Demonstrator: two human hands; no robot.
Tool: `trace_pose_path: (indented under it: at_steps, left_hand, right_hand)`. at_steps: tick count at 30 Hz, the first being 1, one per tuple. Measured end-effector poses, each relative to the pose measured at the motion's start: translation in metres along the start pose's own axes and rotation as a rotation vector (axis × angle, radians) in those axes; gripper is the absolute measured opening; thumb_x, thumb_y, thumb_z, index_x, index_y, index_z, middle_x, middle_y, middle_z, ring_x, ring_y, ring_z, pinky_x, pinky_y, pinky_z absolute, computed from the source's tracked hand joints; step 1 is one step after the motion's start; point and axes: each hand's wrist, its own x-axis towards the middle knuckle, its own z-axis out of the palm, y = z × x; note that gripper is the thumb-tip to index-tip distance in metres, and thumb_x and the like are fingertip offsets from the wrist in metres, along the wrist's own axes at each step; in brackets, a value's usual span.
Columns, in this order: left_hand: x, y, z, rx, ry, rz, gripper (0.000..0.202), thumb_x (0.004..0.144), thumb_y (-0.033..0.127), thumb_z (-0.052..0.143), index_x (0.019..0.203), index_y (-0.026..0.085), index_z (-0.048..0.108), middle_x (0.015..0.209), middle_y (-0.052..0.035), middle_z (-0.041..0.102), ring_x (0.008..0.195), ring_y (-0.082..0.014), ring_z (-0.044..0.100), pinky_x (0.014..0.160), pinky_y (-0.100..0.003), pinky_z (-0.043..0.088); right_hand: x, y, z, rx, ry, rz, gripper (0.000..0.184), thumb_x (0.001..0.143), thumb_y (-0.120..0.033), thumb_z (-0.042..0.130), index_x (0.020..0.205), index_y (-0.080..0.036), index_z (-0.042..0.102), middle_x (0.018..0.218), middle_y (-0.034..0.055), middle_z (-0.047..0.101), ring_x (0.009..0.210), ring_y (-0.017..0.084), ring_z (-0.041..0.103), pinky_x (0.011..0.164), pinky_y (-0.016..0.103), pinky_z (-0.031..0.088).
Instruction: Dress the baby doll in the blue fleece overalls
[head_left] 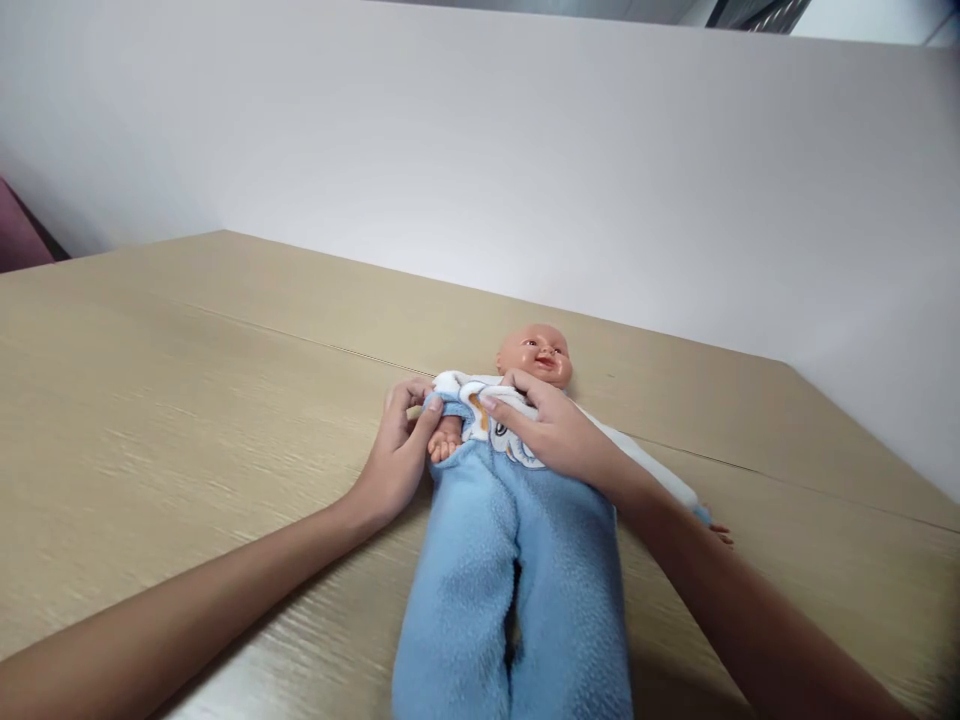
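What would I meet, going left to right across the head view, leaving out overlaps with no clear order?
Pink object at the left edge → left hand → doll's near-cuff hand → doll's head → doll's other hand.

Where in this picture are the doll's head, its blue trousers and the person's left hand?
Doll's head (534, 356): head-camera view, middle of the face.
Blue trousers (568, 580): head-camera view, the leg on the picture's right.
Left hand (397, 448): head-camera view, near the thumb's base.
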Motion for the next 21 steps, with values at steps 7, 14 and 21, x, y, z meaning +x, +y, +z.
trace_pose_path:
  at_steps: [7, 14, 21]
  left_hand:
    - [0.027, -0.015, -0.001, -0.377, -0.054, -0.288, 0.051, 0.083, 0.060, 0.089, 0.108, 0.027, 0.058, 0.086, 0.0038, 0.068, 0.074, -0.0134, 0.061, 0.070, -0.023, 0.050]
    - [0.033, -0.016, -0.007, -0.305, -0.119, -0.272, 0.040, 0.088, 0.052, 0.087, 0.103, 0.024, 0.063, 0.101, 0.0017, 0.071, 0.091, -0.0120, 0.066, 0.079, -0.019, 0.052]
    - [0.061, -0.019, -0.003, -0.395, -0.304, -0.403, 0.046, 0.077, 0.046, 0.094, 0.098, 0.023, 0.060, 0.086, 0.0044, 0.067, 0.073, -0.0115, 0.062, 0.067, -0.021, 0.049]
  right_hand:
    - [0.004, 0.011, 0.009, 0.005, 0.014, -0.027, 0.031, 0.106, -0.048, 0.061, 0.088, -0.023, 0.054, 0.082, -0.0050, 0.053, 0.078, 0.017, 0.048, 0.075, 0.034, 0.036]
    - [0.007, 0.014, 0.008, 0.112, -0.009, -0.026, 0.032, 0.105, -0.051, 0.060, 0.090, -0.023, 0.055, 0.084, -0.0047, 0.053, 0.080, 0.017, 0.050, 0.077, 0.033, 0.038]
    - [0.008, 0.022, 0.008, 0.238, -0.004, -0.007, 0.036, 0.102, -0.055, 0.066, 0.088, -0.023, 0.056, 0.081, -0.0050, 0.052, 0.076, 0.015, 0.049, 0.072, 0.031, 0.037]
